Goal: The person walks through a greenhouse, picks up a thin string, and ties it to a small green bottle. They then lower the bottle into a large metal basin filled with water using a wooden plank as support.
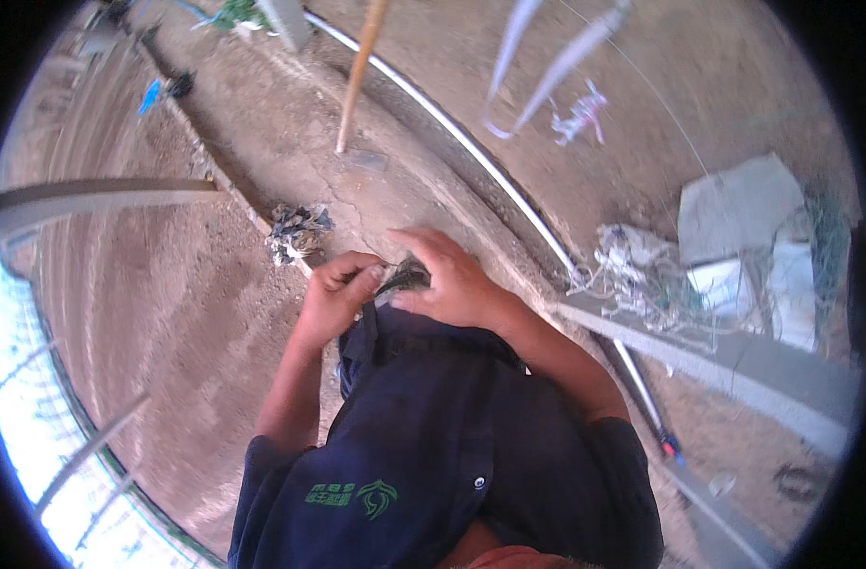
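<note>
Head view, frame centre: left hand (340,284) and right hand (452,280) both pinch a small dark bundle (406,275) with curled fingers; pale crumpled bags (746,251) lie right, white pipe (471,156) runs diagonally.

We spot a green logo patch (349,495) on the navy shirt, near and low; far right, crumpled white and grey bags (747,248) lie on the dirt.

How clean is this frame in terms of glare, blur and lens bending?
Head view: lower left edge washes out white; the white pipe bows with the fisheye; the hanging strips up top smear; the left hand and right hand are fairly sharp, evenly lit.
</note>
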Demonstrator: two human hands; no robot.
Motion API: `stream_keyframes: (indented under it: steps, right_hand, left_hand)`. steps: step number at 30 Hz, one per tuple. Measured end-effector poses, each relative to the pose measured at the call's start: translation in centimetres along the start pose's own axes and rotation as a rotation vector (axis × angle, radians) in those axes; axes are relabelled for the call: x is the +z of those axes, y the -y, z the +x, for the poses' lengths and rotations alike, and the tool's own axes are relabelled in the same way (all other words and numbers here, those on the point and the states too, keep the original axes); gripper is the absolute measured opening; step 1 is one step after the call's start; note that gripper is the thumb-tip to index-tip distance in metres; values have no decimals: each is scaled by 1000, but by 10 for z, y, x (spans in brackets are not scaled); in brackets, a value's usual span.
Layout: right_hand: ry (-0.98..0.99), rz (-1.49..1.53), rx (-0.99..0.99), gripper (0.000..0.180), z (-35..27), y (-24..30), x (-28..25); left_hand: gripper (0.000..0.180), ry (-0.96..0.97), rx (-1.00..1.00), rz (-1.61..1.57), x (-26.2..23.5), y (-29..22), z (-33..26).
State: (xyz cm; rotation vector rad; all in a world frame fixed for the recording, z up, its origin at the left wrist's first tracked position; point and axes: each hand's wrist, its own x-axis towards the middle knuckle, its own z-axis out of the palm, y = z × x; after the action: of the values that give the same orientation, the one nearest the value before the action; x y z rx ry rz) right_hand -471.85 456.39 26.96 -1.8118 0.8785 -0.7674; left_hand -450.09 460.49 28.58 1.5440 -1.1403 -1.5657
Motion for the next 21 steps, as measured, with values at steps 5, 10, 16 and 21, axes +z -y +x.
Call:
stream_keyframes:
  steps: [5,10,16,21]
  right_hand:
    - [416,15,270,34,56,2,49]
    - [422,223,349,29,122,10,100]
    - [479,360,415,34,228,51,169]
    - [406,465,471,33,311,60,227]
  left_hand:
    - [17,-106,69,-181,-49,16,-13]
    - [16,-275,58,-223,-135,54,-11]
    - [13,-391,79,-326,-242,74,-10]
    - [15,-428,124,-192,-328,74,1]
